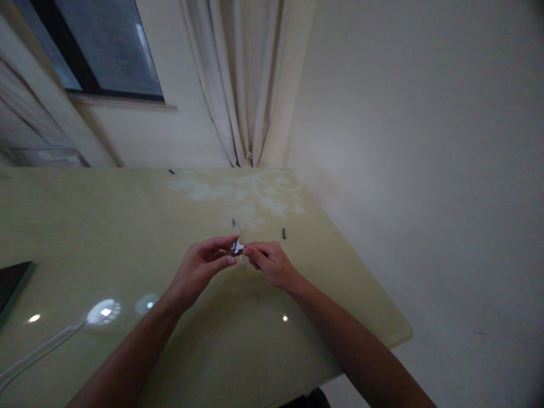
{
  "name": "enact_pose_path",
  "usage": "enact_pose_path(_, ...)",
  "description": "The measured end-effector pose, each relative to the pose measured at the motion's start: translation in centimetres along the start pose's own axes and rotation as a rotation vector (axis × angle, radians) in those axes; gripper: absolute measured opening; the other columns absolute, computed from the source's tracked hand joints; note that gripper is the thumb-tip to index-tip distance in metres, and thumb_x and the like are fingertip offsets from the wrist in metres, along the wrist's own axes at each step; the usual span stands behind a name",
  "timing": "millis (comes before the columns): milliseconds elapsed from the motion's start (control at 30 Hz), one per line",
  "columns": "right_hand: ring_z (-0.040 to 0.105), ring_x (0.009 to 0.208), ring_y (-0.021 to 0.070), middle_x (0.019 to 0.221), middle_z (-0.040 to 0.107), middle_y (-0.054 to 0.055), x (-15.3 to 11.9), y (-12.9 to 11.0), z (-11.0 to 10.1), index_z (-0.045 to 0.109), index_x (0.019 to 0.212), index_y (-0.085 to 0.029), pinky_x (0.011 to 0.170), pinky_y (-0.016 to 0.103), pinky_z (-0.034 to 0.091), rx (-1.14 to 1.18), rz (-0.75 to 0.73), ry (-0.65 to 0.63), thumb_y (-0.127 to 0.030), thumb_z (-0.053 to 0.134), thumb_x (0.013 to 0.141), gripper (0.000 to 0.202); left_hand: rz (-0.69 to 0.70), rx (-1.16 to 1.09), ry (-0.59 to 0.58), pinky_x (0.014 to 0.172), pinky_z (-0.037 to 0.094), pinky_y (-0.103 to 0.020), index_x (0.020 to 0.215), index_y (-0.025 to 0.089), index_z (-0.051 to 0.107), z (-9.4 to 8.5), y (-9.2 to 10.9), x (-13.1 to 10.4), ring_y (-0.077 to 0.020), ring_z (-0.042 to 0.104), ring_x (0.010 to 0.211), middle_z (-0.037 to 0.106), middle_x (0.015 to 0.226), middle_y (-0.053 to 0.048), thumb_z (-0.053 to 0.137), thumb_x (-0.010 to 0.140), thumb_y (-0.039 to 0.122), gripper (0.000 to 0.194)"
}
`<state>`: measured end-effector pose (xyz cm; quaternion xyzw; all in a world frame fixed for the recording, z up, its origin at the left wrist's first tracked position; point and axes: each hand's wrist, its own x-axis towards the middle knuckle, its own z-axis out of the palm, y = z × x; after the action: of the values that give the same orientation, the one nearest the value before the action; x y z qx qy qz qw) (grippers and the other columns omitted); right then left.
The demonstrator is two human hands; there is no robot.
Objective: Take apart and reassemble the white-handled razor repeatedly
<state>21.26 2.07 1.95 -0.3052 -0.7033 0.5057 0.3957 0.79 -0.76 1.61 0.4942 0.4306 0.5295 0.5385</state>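
A small dark and silvery object (237, 247) is held between my two hands above the table. My left hand (203, 263) grips its left side between thumb and fingers. Pinched fingers of my right hand (270, 262) meet its right end; what exactly they grip is too small to make out. Beneath the hands lies a thin pale stick with a dark tip (234, 222), partly hidden by the object and fingers. A small dark piece (284, 233) rests on the table just beyond my right hand.
The glossy yellowish table (263, 345) has its right edge beside my right forearm. Another small dark piece (171, 171) is near the far edge. At the left are a dark flat object (12, 283) and a white cable (40, 350). Curtain and walls stand behind.
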Motion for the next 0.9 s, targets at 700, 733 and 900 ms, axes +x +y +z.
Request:
enact_pose_path(700, 0.047, 0.059, 0.0117, 0.068, 0.057, -0.005, 0.6, 0.4, 0.0, 0.064, 0.1, -0.02, 0.059, 0.024, 0.035, -0.033, 0.012, 0.115, -0.049, 0.074, 0.089, 0.033, 0.074, 0.129, 0.03, 0.085, 0.058, -0.032, 0.119, 0.021, 0.073, -0.2, 0.3, 0.6, -0.0201, 0.071, 0.093, 0.078, 0.11, -0.009, 0.087, 0.076, 0.046, 0.052)
enact_pose_path(733, 0.049, 0.058, 0.012, 0.068, 0.059, -0.005, 0.9, 0.7, -0.4, 0.061, 0.1, -0.021, 0.058, 0.024, 0.037, 0.001, 0.026, 0.143, -0.05, 0.073, 0.09, 0.033, 0.077, 0.165, 0.035, 0.084, 0.057, -0.033, 0.123, 0.021, 0.07, -0.3, 0.2, 0.6, -0.0203, 0.071, 0.093, 0.078, 0.112, -0.01, 0.085, 0.078, 0.048, 0.055)
enact_pose_path(900, 0.06, 0.071, 0.0158, 0.082, 0.069, 0.002, 2.3, 2.3, -5.8, 0.064, 0.088, -0.02, 0.066, 0.027, 0.043, -0.161, 0.014, 0.454, -0.047, 0.065, 0.091, 0.027, 0.083, 0.669, 0.124, 0.066, 0.048, -0.032, 0.092, 0.019, 0.069, 0.2, -1.6, 1.3, -0.0211, 0.065, 0.072, 0.074, 0.081, -0.006, 0.062, 0.09, 0.064, 0.046)
